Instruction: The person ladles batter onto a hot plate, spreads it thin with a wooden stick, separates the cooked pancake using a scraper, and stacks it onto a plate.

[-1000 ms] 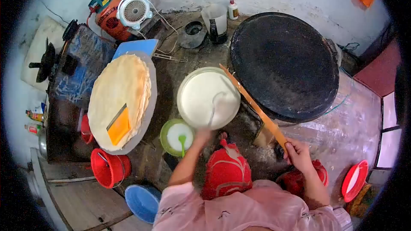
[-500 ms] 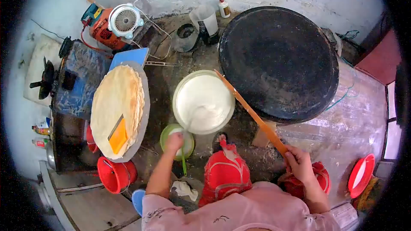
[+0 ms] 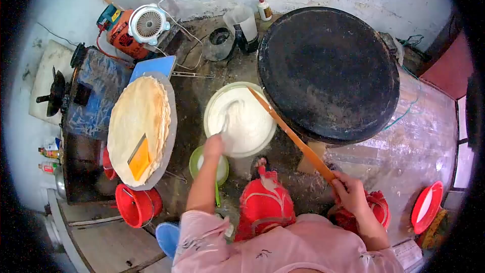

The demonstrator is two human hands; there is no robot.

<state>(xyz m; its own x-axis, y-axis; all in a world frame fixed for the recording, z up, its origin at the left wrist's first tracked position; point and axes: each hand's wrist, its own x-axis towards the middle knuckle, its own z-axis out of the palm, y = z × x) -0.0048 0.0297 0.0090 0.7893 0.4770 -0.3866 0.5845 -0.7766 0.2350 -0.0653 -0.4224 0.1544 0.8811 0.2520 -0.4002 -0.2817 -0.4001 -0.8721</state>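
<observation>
My left hand (image 3: 213, 144) is closed round a pale, blurred stirring tool (image 3: 225, 124) at the near-left rim of a round tub (image 3: 206, 116). The tool's lower end is sunk in white batter (image 3: 250, 126), and a curved furrow runs through the surface. My right hand (image 3: 349, 192) grips the near end of a long wooden spatula (image 3: 298, 141). Its tapered tip lies over the tub's far-right part, and its blade passes beside the big black round griddle (image 3: 328, 73). A green bowl (image 3: 195, 164) with a green handle (image 3: 217, 194) stands under my left forearm.
At left, a stack of thin flatbreads (image 3: 136, 116) with an orange scraper (image 3: 139, 159) on it rests on a round board. Red buckets (image 3: 134, 207) stand below. A blower (image 3: 147, 24) and a gas cylinder (image 3: 121, 38) are behind. A red basin (image 3: 428, 207) is at far right.
My left hand has moved up from over the green bowl to the tub's rim, taking the stirring tool farther into the batter. The spatula has shifted slightly to the left.
</observation>
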